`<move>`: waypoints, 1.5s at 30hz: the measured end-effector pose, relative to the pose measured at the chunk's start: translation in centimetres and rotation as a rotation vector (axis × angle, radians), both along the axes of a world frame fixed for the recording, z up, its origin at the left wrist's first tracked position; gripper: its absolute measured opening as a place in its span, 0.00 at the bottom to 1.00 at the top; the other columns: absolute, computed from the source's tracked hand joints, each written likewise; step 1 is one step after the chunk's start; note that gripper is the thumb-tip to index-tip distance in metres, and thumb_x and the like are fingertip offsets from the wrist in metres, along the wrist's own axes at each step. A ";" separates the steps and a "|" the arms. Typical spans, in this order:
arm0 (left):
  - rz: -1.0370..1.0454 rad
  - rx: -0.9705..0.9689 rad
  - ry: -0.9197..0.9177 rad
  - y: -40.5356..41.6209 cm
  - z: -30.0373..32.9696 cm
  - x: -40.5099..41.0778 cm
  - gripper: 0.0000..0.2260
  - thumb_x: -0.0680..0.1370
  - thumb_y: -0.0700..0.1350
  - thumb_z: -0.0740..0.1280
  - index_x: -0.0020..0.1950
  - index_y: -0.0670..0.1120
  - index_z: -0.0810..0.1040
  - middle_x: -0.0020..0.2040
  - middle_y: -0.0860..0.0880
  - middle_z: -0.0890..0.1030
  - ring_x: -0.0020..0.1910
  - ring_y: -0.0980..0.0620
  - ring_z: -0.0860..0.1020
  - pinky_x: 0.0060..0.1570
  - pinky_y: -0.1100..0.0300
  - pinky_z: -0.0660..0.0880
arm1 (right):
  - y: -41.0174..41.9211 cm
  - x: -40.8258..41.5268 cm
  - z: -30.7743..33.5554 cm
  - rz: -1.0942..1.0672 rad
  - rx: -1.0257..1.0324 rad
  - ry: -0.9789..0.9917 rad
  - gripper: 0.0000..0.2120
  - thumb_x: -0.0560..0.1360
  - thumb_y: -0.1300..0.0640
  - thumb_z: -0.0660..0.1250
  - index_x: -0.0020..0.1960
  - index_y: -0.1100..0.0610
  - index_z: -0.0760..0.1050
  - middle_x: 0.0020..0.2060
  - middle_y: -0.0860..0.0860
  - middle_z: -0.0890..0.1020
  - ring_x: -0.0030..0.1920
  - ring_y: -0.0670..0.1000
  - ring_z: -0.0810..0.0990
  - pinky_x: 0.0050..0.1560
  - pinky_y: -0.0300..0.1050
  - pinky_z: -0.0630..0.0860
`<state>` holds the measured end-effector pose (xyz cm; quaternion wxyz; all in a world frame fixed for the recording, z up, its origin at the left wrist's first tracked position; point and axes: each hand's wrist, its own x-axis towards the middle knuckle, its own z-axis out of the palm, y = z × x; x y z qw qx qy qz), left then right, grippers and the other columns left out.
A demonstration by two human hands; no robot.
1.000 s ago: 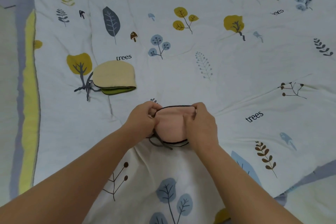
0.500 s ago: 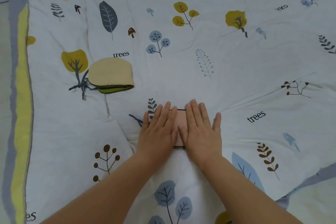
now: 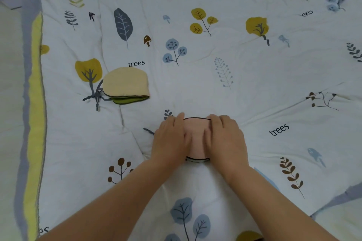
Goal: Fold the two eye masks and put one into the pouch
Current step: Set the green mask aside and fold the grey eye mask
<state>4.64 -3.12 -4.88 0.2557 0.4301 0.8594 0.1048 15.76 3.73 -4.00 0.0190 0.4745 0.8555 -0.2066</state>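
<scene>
A pink eye mask (image 3: 196,139) with dark piping lies folded on the quilt in front of me. My left hand (image 3: 170,140) rests palm down on its left side. My right hand (image 3: 225,139) rests palm down on its right side. Both hands lie flat with straight fingers and grip nothing; a strip of pink shows between them. The mask's dark strap (image 3: 148,130) pokes out left of my left hand. A second eye mask (image 3: 125,84), beige on top with a green underside, lies folded further back on the left, its grey strap beside it. No pouch is in view.
Everything lies on a soft white quilt (image 3: 254,76) printed with leaves, trees and the word "trees". A yellow and grey border (image 3: 35,103) runs down the left edge. The quilt's lower right corner (image 3: 333,203) ends over a pale surface.
A second ago my fingers pinched the pink mask's edges. They then went flat on it, side by side. Now my hands have slid apart sideways, showing more pink between them.
</scene>
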 end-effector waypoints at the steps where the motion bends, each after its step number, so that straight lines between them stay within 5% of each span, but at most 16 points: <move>1: 0.048 -0.028 -0.040 0.3 0.4 -0.3 0.21 0.77 0.47 0.56 0.70 0.45 0.63 0.66 0.42 0.70 0.65 0.44 0.67 0.63 0.52 0.65 | 0.1 -0.1 0.4 -0.069 -0.036 0.016 0.22 0.78 0.54 0.55 0.70 0.56 0.62 0.61 0.56 0.72 0.60 0.57 0.70 0.56 0.50 0.69; 5: 0.072 -0.157 -0.201 1.2 1.4 -1.2 0.15 0.76 0.45 0.58 0.62 0.44 0.69 0.60 0.41 0.73 0.59 0.43 0.71 0.56 0.52 0.68 | 0.0 -0.8 1.0 -0.221 -0.257 -0.017 0.19 0.78 0.52 0.55 0.66 0.59 0.64 0.57 0.57 0.74 0.55 0.58 0.74 0.49 0.49 0.69; 9: 0.112 -0.188 -0.293 1.0 2.0 -1.7 0.12 0.77 0.43 0.57 0.59 0.43 0.68 0.58 0.42 0.74 0.54 0.44 0.73 0.49 0.55 0.68 | 0.3 -1.5 1.3 -0.307 -0.438 0.124 0.11 0.74 0.56 0.59 0.56 0.57 0.65 0.40 0.50 0.73 0.42 0.55 0.72 0.41 0.45 0.66; 16: 0.292 0.072 -0.379 0.3 5.3 -5.0 0.14 0.74 0.40 0.59 0.59 0.42 0.71 0.54 0.42 0.76 0.50 0.44 0.72 0.47 0.57 0.67 | 1.0 -5.0 3.2 -0.344 -0.504 0.370 0.09 0.71 0.56 0.63 0.48 0.56 0.65 0.34 0.45 0.71 0.33 0.43 0.69 0.31 0.39 0.64; 19: 0.397 0.224 -0.349 0.7 6.6 -7.5 0.14 0.73 0.39 0.60 0.59 0.43 0.72 0.48 0.47 0.74 0.47 0.47 0.71 0.45 0.57 0.66 | 1.6 -8.1 4.2 -0.337 -0.527 0.480 0.10 0.71 0.56 0.62 0.50 0.56 0.66 0.36 0.47 0.71 0.37 0.49 0.70 0.34 0.43 0.65; 26: 0.573 0.354 -0.223 1.5 7.1 -14.7 0.16 0.73 0.39 0.60 0.60 0.41 0.75 0.58 0.43 0.78 0.55 0.45 0.75 0.50 0.58 0.70 | 3.1 -16.6 5.1 -0.202 -0.502 0.575 0.16 0.72 0.56 0.63 0.59 0.58 0.68 0.36 0.44 0.69 0.39 0.47 0.70 0.35 0.41 0.66; 37: 0.498 0.211 -0.118 0.7 3.3 -19.9 0.16 0.74 0.41 0.60 0.60 0.40 0.75 0.58 0.39 0.79 0.56 0.40 0.75 0.52 0.55 0.71 | 2.9 -21.9 1.1 -0.139 -0.430 0.377 0.17 0.75 0.54 0.62 0.60 0.60 0.66 0.48 0.53 0.73 0.47 0.54 0.71 0.44 0.46 0.66; 40: 0.476 0.113 -0.174 0.1 2.5 -20.0 0.15 0.77 0.46 0.58 0.60 0.41 0.73 0.59 0.39 0.76 0.57 0.40 0.73 0.58 0.49 0.72 | 2.9 -21.9 0.3 -0.148 -0.418 0.228 0.21 0.75 0.50 0.61 0.63 0.60 0.66 0.58 0.58 0.73 0.57 0.59 0.73 0.48 0.48 0.67; 45: 0.465 0.075 -0.285 -0.1 2.5 -20.1 0.12 0.76 0.45 0.57 0.57 0.42 0.71 0.53 0.42 0.75 0.53 0.43 0.73 0.51 0.53 0.70 | 2.9 -22.2 0.3 -0.154 -0.511 0.197 0.24 0.73 0.49 0.60 0.65 0.61 0.66 0.61 0.58 0.74 0.60 0.60 0.73 0.53 0.49 0.70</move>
